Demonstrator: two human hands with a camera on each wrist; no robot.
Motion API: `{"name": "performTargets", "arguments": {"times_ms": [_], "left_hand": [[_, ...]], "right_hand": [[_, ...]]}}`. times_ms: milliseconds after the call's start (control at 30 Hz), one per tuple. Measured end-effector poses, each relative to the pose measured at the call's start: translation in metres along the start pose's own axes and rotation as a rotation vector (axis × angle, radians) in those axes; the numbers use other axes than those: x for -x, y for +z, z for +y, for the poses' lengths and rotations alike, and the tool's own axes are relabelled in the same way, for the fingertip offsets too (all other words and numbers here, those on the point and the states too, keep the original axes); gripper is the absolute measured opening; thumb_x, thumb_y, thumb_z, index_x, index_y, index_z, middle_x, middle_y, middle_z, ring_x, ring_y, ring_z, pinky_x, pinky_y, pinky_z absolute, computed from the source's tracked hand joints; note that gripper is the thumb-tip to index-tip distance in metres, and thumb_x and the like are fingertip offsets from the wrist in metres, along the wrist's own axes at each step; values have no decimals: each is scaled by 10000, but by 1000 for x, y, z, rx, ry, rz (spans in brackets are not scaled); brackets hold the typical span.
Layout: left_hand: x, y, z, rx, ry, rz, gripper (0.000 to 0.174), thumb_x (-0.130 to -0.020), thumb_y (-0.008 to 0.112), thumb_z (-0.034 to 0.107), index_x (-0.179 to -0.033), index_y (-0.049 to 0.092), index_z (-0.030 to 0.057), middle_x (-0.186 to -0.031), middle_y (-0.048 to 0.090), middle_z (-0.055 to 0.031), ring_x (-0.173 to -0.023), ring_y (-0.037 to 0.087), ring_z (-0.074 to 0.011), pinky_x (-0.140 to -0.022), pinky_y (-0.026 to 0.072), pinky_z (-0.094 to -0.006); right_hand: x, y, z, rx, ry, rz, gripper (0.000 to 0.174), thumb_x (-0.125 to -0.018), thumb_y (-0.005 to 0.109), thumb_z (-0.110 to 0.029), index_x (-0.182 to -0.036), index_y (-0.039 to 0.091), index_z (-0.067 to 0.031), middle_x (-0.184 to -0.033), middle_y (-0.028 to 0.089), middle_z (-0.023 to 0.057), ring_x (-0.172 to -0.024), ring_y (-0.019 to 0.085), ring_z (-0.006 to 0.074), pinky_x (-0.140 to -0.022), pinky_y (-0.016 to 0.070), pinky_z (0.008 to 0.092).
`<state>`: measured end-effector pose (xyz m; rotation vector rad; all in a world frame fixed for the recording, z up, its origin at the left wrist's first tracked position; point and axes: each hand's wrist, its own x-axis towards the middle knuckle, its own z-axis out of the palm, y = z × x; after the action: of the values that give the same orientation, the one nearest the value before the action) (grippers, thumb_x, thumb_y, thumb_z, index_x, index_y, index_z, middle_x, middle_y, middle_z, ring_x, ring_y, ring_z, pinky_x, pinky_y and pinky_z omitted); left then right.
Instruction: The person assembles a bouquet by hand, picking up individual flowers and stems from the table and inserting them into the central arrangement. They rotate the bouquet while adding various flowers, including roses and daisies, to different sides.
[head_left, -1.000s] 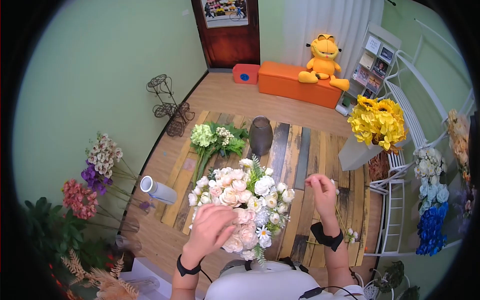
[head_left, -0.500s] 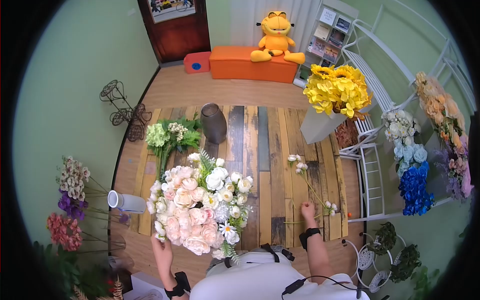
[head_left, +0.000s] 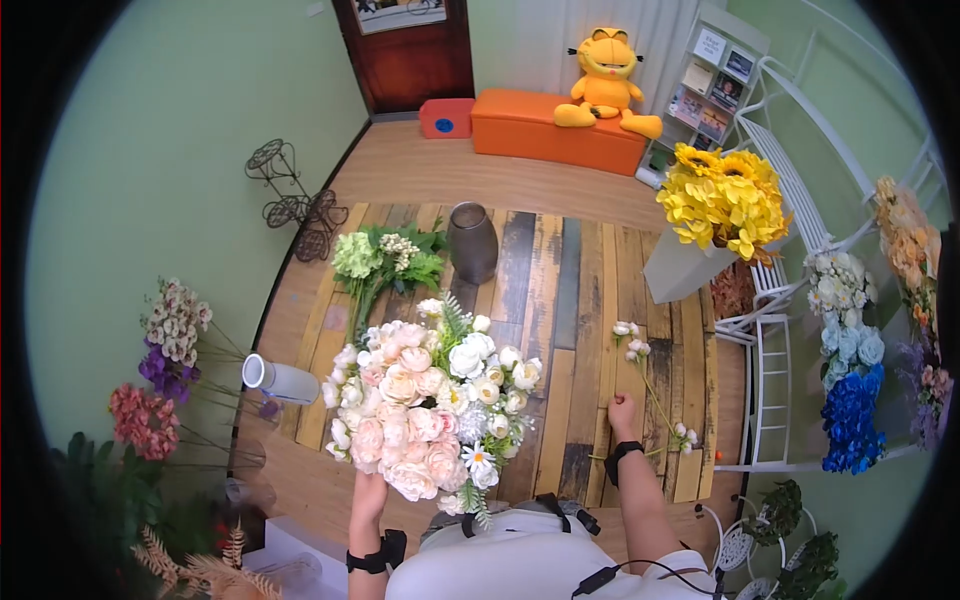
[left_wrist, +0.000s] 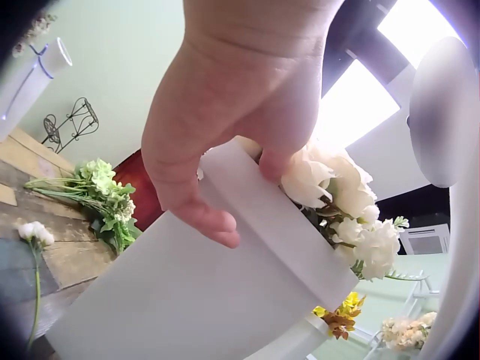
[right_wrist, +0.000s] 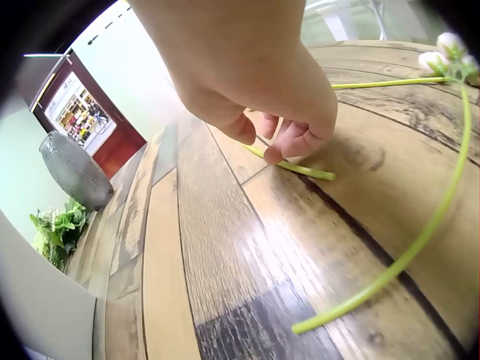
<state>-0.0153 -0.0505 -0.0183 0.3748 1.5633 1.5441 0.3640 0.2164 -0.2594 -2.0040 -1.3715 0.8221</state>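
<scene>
A full bouquet of pale pink and white flowers (head_left: 405, 385) fills a white vase (left_wrist: 187, 292), which the head view hides beneath the blooms. At its rim my left hand (head_left: 368, 492) grips the vase, thumb beside the flowers and fingers bent over the outer wall in the left wrist view. On the wooden table (head_left: 535, 400), my right hand (head_left: 621, 412) pinches a thin green stem (right_wrist: 319, 175) lying on the planks. Another curved stem (right_wrist: 420, 244) with white buds (right_wrist: 450, 56) lies beside it. More small white blooms (head_left: 636, 347) rest further back.
A dark glass vase (head_left: 472, 243) and green foliage with flowers (head_left: 357, 255) are at the table's back left. Yellow flowers (head_left: 722, 200) stand in a white vase (head_left: 683, 268) at the back right. A white-blue vase (head_left: 287, 381) is at the left edge.
My left hand has moved from over the blooms down to the vase, and the bouquet sits further left in view. My right hand has lowered to the table and pinches a stem.
</scene>
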Motion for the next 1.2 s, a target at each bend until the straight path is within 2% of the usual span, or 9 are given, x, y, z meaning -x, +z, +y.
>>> {"name": "performTargets", "arguments": {"times_ms": [100,300,567,700,833,933,1000,1067,1200], "left_hand": [[-7,4,1,-243,132,10,502,-840,529,78,-1294,329,2,-1313,382,-90,-1165,400,-187,-960,327,-306],[-35,0,16,-39,109,0,519,-811,589,97,-1269,365,1,-1260,443,-95,-1130,439,-182,-938,360,-310],[-45,2,44,27,36,6,565,-783,617,60,-1280,353,1,-1268,441,-102,-1126,454,-184,-911,398,-317],[-38,-19,33,4,66,38,482,-784,581,18,-1230,396,1,-1194,491,-78,-1091,468,-174,-900,397,-299],[-1,2,71,-402,508,380,247,-762,500,-38,-1004,488,8,-1001,530,-78,-956,504,-172,-770,413,-289],[30,32,104,-720,848,533,185,-707,502,-62,-867,523,30,-921,546,-104,-880,530,-208,-680,402,-303],[43,49,117,-982,1210,130,224,-658,531,-56,-857,540,47,-898,563,-73,-852,540,-215,-686,411,-324],[45,70,122,-1103,1211,-166,224,-637,577,-6,-848,556,66,-900,572,-43,-845,543,-194,-695,408,-329],[40,96,110,-1202,1195,-320,226,-656,604,59,-876,556,66,-899,565,-38,-837,539,-168,-732,395,-315]], "right_hand": [[-12,1,-20,52,57,-78,180,-727,589,-114,-853,549,8,-771,572,136,-747,570,275,-675,447,360],[-38,15,-16,186,106,-51,247,-740,568,-109,-949,501,5,-927,538,195,-855,537,348,-740,429,413],[-33,11,-40,257,81,-34,138,-740,527,-69,-859,497,-8,-889,551,199,-834,538,367,-729,427,422],[-34,8,-50,233,-9,-6,94,-743,538,-85,-787,510,-7,-696,536,138,-668,528,314,-635,431,384],[-43,2,-50,-160,-257,52,134,-790,565,-130,-712,521,-31,-575,507,30,-499,438,146,-489,380,268],[-24,-35,-106,-512,-175,-116,138,-850,538,-153,-765,539,-44,-639,547,5,-506,422,57,-470,347,199],[1,-64,-161,-607,-194,-131,115,-869,515,-150,-832,533,-43,-667,556,11,-514,432,46,-475,349,182],[28,-89,-214,-706,-214,-146,112,-888,492,-148,-899,527,-42,-695,564,17,-523,443,36,-481,351,165],[71,-132,-288,-936,-441,-157,154,-902,455,-135,-1017,456,-33,-759,572,62,-522,475,60,-484,374,169]]}}
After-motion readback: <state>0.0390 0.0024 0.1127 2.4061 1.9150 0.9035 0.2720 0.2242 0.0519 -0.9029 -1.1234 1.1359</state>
